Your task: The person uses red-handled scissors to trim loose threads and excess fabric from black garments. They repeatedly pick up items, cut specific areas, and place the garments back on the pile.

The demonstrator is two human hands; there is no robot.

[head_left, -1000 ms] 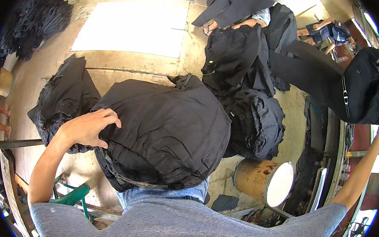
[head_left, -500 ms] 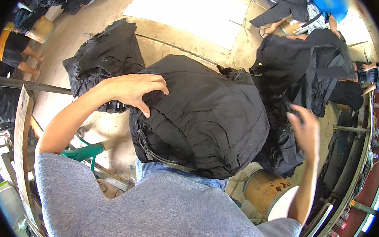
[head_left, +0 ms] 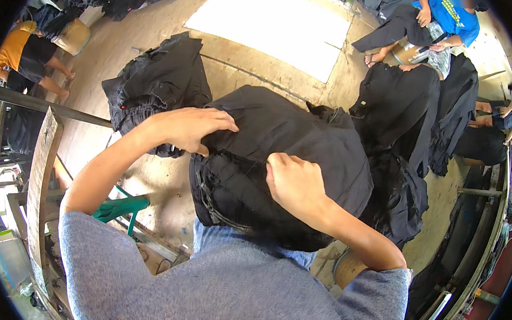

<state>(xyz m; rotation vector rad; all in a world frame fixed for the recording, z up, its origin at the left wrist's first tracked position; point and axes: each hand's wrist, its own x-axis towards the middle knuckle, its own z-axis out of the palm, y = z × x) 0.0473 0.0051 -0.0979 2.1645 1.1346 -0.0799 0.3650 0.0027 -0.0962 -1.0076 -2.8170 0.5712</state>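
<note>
A pile of black garments (head_left: 301, 126) lies across my lap, with a gathered, waistband-like edge on its left side. My left hand (head_left: 190, 128) rests on the upper left of this pile, fingers stretched over the cloth and thumb apart from them. Over the middle of the pile, my right hand (head_left: 297, 184) is closed into a fist. Whatever its fingers hold, if anything, is hidden. Beyond my left hand stands another heap of black garments (head_left: 159, 77). More black cloth (head_left: 393, 107) is heaped to the right of my lap.
A green plastic stool (head_left: 121, 208) and a wooden post (head_left: 43, 195) stand at my left. A brown drum (head_left: 347, 267) is partly hidden by my right arm. A person in a blue shirt (head_left: 452, 15) sits at the far right; another in orange and black (head_left: 19, 55) bends at the far left.
My right hand has swung in from the right side onto the pile and closed. My left hand stays on the cloth, its fingers a little flatter. The seated person's dark cloth has shifted.
</note>
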